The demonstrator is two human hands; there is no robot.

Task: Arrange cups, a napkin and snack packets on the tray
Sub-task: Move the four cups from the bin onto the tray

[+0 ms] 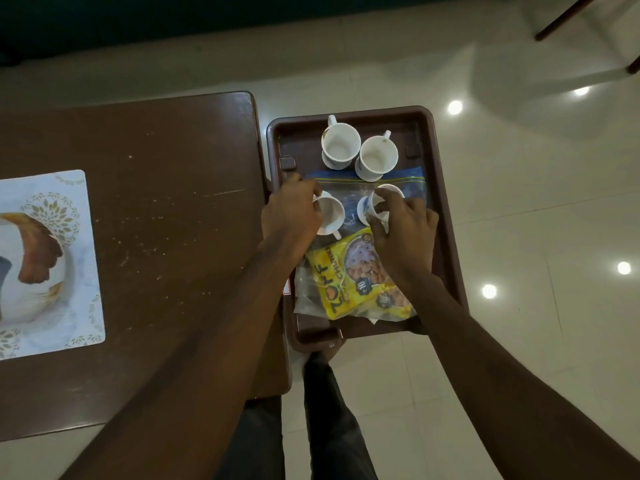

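Note:
A dark brown tray (446,216) sits to the right of the wooden table, over the floor. Two white cups (341,143) (377,159) stand upright at its far end. My left hand (292,213) is shut on a third white cup (330,214), and my right hand (403,233) is shut on a fourth cup (372,206), which is tilted. Both held cups are over a clear zip bag with a blue strip (408,178). A yellow snack packet (349,278) lies nearer me on clear plastic, partly under my right wrist.
The brown wooden table (166,202) fills the left, with a white patterned placemat (48,261) at its left edge. Glossy tiled floor lies to the right. Dark chair legs (561,19) show at the top right. My trouser legs are below the tray.

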